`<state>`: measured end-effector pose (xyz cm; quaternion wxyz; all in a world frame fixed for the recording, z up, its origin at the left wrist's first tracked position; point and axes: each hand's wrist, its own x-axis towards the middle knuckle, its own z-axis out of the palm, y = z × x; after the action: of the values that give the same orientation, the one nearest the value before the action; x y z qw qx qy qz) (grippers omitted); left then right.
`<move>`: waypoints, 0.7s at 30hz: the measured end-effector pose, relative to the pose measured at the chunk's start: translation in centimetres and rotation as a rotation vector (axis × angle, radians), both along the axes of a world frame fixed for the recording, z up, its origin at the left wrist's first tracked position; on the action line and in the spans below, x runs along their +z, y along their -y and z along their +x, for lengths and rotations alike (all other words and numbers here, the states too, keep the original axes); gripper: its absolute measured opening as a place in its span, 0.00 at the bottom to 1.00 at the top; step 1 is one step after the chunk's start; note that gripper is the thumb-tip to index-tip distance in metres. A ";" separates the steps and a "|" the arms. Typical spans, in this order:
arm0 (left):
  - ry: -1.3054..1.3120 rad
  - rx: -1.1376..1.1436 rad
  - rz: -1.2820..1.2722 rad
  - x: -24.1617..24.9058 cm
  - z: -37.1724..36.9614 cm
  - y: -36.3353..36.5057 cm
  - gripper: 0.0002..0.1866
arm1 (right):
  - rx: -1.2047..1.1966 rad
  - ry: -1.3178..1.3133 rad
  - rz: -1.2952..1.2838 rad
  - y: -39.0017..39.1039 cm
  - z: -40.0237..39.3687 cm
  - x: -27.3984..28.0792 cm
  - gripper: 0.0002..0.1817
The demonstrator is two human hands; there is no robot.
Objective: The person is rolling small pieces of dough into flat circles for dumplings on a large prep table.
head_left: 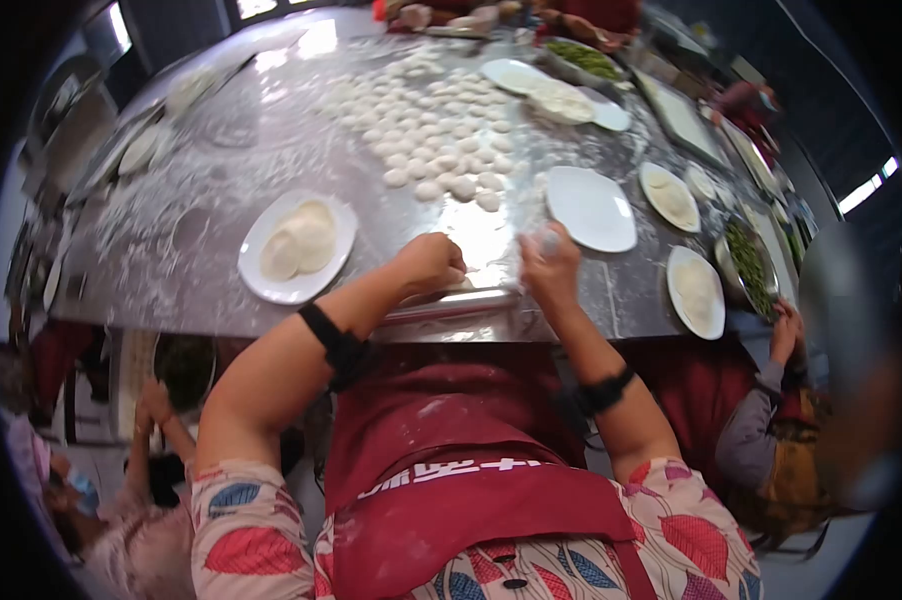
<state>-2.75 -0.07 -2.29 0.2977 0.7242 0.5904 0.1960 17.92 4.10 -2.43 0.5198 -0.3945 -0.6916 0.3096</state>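
Two hands work at the near edge of the floured metal tabletop [221,290]. The left hand [433,262] has its fingers curled down onto a rolling pin [451,296] lying along that edge. The right hand [549,268] has its fingers pinched on a small piece of dough [549,241]. Beyond them lie many dough rounds [441,150], with a white plate [297,247] of flat wrappers off to the left.

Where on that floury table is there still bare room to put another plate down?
Bare tabletop lies left of the dough balls and above the plate of flat wrappers. A smaller gap lies between that plate and the left hand. The right side is crowded with an empty plate, wrapper plates and greens.
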 end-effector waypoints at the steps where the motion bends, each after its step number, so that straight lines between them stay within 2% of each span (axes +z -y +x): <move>1: -0.013 0.063 -0.033 0.6 0.1 0.5 0.09 | 0.000 -0.048 -0.173 2.1 0.7 1.0 0.10; 3: 0.143 0.258 -0.076 0.4 -0.1 1.7 0.08 | 0.048 -0.148 -0.150 4.9 1.8 1.1 0.11; 6: 0.208 0.238 -0.116 -0.1 -0.4 2.4 0.09 | 0.003 -0.105 -0.104 2.9 0.7 0.5 0.11; 7: 0.133 0.245 -0.088 0.1 -0.1 2.2 0.09 | -0.013 -0.067 -0.080 0.9 -0.3 0.9 0.11; 8: 0.063 0.254 -0.054 0.4 0.2 1.8 0.09 | -0.076 0.029 0.094 -2.5 -0.9 -1.7 0.12; 9: -0.004 0.265 -0.018 0.7 0.4 1.3 0.10 | -0.063 0.049 0.045 -3.4 -1.7 -1.3 0.12; 11: -0.015 0.178 -0.017 1.1 0.3 0.8 0.10 | -0.016 0.024 -0.014 -3.8 -1.9 -1.2 0.11; 13: 0.030 0.069 0.028 0.5 0.0 0.7 0.10 | 0.008 -0.056 -0.145 0.2 -0.9 1.5 0.11; 14: 0.001 0.079 0.050 0.2 -0.2 1.0 0.10 | 0.009 -0.072 -0.140 1.3 0.3 0.9 0.11; 17: 0.223 0.170 -0.205 0.2 -0.7 1.7 0.11 | 0.072 -0.155 -0.138 4.6 2.1 0.4 0.10; 20: 0.107 0.078 -0.139 0.6 -0.6 1.5 0.09 | 0.000 -0.152 -0.152 0.9 -0.3 0.5 0.11; 21: 0.042 0.050 -0.084 1.1 -0.5 1.0 0.09 | -0.014 -0.036 -0.038 -0.9 -1.2 0.3 0.10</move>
<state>-3.24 -1.09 -1.22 0.3352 0.6916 0.6099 0.1934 16.70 5.04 -2.18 0.5268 -0.4034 -0.6734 0.3261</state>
